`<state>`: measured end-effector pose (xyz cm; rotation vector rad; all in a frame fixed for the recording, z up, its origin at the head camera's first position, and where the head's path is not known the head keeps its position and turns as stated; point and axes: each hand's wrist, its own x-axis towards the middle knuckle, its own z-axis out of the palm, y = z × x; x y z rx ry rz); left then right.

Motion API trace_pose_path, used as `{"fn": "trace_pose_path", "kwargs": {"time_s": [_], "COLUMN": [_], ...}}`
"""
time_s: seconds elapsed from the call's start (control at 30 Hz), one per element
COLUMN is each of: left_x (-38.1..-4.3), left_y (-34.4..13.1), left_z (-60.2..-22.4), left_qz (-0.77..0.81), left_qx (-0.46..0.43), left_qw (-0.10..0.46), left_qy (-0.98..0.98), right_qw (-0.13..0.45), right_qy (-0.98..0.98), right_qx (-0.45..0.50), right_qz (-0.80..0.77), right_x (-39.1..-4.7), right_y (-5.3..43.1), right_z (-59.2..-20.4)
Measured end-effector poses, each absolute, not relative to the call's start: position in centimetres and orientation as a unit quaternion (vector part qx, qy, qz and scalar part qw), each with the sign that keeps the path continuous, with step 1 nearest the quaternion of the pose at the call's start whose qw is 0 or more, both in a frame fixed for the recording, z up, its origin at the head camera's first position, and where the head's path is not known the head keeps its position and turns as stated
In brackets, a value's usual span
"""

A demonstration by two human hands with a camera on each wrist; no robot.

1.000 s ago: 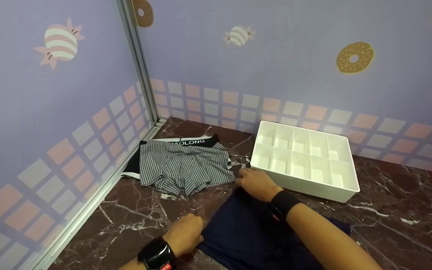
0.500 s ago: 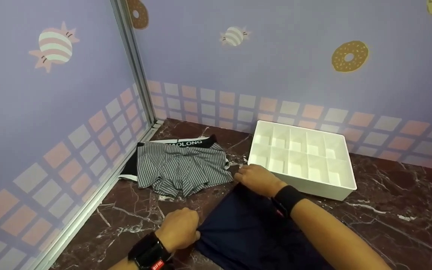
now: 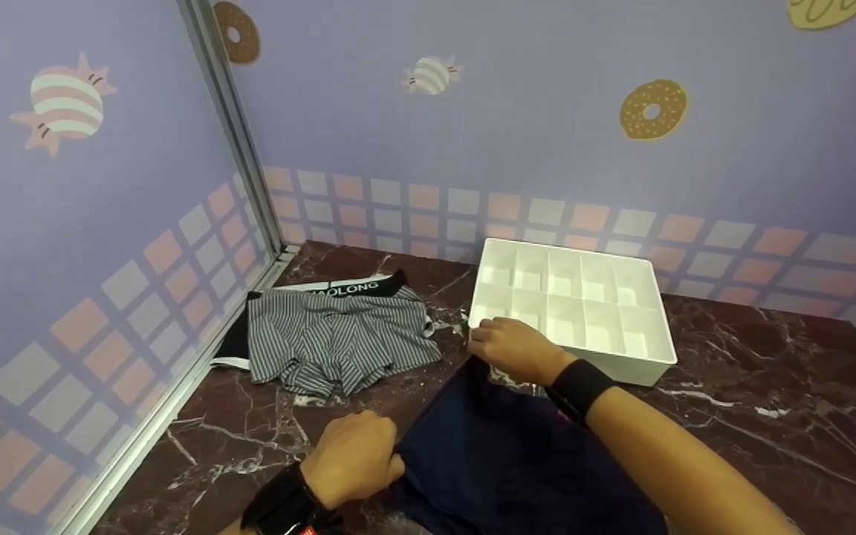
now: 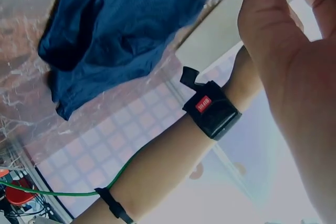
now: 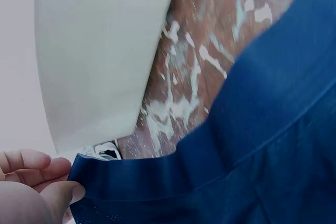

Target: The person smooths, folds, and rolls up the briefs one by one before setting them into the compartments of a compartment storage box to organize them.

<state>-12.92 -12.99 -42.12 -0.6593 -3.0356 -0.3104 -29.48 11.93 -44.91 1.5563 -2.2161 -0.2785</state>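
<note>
A pair of navy boxer briefs (image 3: 487, 453) hangs between my two hands over the tabletop. At the upper corner of the waistband my right hand (image 3: 521, 351) pinches the fabric between thumb and fingers, close to the white box's front left corner. My left hand (image 3: 357, 457) grips the other end of the edge, lower and to the left. Dark blue cloth (image 5: 194, 187) stretches from my right thumb in the right wrist view. From the left wrist view, loose folds of the briefs (image 4: 121, 30) droop below my left hand.
A white divided box (image 3: 628, 368) with several compartments stands by the back wall. Grey striped boxer briefs (image 3: 342, 334) lie at the left, over a black pair with a lettered waistband (image 3: 357, 288). A metal-framed side wall (image 3: 175, 386) bounds the marble tabletop (image 3: 212, 446).
The head view has turned right, so the box and striped briefs sit further left in it. Both hands keep their hold on the navy briefs and have shifted slightly right relative to the box.
</note>
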Motion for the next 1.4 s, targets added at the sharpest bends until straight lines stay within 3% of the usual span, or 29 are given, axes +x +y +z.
{"fn": "trace_pose_path", "kwargs": {"time_s": [0.57,0.97,1.4], "left_x": [-11.5,-10.6,-9.9], "left_y": [-10.0,-7.3,-4.1], "left_z": [-40.5,-40.1,-39.2], "left_qz": [-0.133,-0.108,-0.112], "left_qx": [-0.258,-0.302,-0.343], "left_qw": [0.02,0.086,0.083], "left_qy": [-0.957,-0.943,-0.929], "right_qw": [0.232,0.244,0.248], "right_qy": [-0.805,-0.81,-0.812], "right_qx": [0.543,0.529,0.525], "right_qz": [-0.054,-0.072,-0.057], "right_x": [-27.7,-26.4,-24.7], "right_y": [15.9,18.8,21.7], "right_z": [-43.6,-43.0,-41.9]}}
